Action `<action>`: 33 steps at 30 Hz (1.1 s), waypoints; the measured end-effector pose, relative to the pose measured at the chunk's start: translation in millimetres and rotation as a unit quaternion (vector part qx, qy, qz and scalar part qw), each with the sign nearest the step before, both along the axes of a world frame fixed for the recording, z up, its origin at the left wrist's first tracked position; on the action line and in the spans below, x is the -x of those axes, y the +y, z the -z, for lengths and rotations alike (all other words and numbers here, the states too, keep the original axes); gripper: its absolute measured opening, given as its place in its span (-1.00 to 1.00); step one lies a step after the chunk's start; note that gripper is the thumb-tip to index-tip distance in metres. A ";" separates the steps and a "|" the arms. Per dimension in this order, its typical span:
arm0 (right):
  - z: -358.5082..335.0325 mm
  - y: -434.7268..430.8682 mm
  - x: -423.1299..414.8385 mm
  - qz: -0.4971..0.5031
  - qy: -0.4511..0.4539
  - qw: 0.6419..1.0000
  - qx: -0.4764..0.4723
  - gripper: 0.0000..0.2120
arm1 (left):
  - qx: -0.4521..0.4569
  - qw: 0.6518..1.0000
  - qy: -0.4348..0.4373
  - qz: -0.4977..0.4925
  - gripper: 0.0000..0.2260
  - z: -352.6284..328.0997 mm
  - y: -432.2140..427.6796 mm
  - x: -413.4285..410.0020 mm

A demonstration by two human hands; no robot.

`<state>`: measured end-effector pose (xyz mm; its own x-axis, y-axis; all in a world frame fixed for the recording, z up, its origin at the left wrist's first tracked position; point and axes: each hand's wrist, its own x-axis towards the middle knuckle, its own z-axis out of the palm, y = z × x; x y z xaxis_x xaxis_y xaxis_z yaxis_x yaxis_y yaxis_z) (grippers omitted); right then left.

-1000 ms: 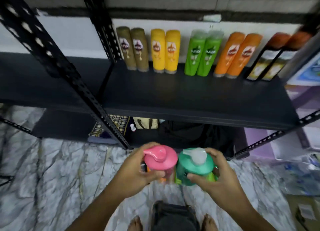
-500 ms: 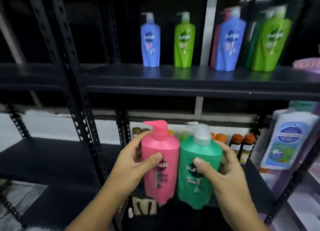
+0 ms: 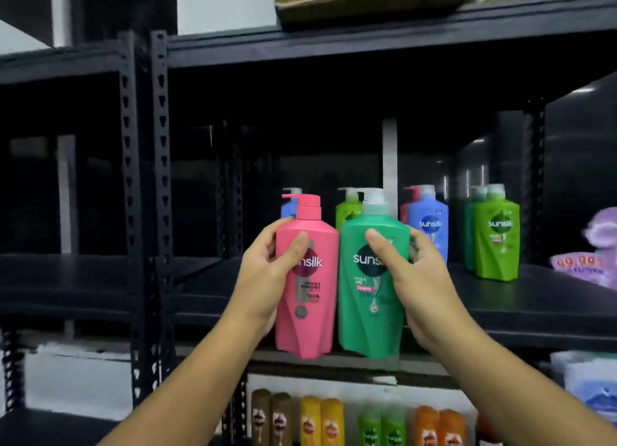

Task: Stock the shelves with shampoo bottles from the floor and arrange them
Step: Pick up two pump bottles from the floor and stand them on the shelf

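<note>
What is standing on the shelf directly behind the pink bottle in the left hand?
A blue pump bottle stands on the shelf behind the pink bottle. Only its pump and one blue shoulder show; its body and label are covered.

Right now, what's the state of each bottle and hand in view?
pink bottle: upright, off the shelf, in the left hand.
teal bottle: upright, beside the pink one, in the right hand.
left hand: fingers curled round the pink bottle.
right hand: fingers curled round the teal bottle.
blue bottle: standing upright on the shelf.
light green bottle: standing upright on the shelf, right of the blue.
</note>
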<state>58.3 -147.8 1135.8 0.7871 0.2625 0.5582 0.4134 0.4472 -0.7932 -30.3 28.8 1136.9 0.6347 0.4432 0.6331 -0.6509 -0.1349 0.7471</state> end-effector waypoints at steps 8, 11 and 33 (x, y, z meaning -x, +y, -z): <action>-43.4 40.5 -66.6 0.018 -0.027 0.999 0.031 -0.58 | -0.004 1.000 0.002 -0.020 -0.69 -45.0 28.5 -59.1; -40.5 52.2 -87.7 0.046 -0.036 0.997 0.044 -0.58 | -0.001 1.000 0.012 -0.026 -0.69 -43.9 37.8 -78.6; -0.7 68.2 -166.6 0.079 -0.051 0.930 0.354 -0.37 | -0.280 0.921 0.260 -0.071 -0.21 -8.8 133.6 -140.0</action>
